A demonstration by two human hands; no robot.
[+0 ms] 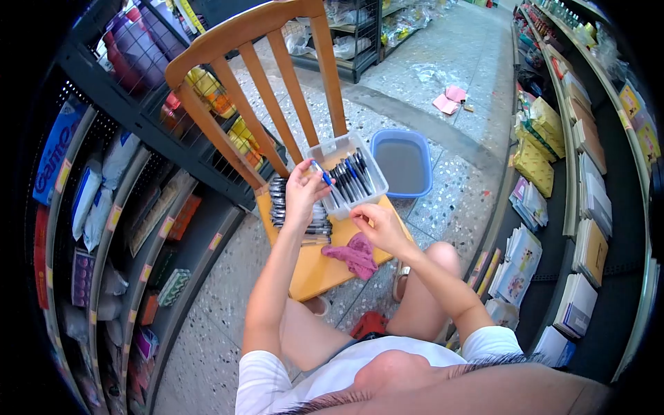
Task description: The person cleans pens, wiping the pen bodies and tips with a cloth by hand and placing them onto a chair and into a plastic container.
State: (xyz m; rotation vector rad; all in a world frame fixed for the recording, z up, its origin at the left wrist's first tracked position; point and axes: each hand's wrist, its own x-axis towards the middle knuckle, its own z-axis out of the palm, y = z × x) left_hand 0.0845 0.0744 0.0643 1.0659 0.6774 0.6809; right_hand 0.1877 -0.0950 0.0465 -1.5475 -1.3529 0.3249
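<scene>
My left hand (304, 190) is closed on a blue pen (321, 171) above the left side of a clear plastic box (377, 181). Dark and blue pens (351, 178) lie inside the box, on the seat of a wooden chair (308, 271). At the box's near edge is my right hand (377, 225), its fingers curled together; whether they hold anything is too small to tell. More pens (279, 200) lie in a pile left of the box, partly behind my left hand and wrist. A crumpled purple cloth (354, 256) rests on the seat below my right hand.
A blue basin (401, 163) of greyish water stands on the floor right of the chair. Shelves of packets (97, 207) rise at the left, and shelves of notebooks (576, 304) at the right. Pink paper (450, 99) lies on the floor farther off.
</scene>
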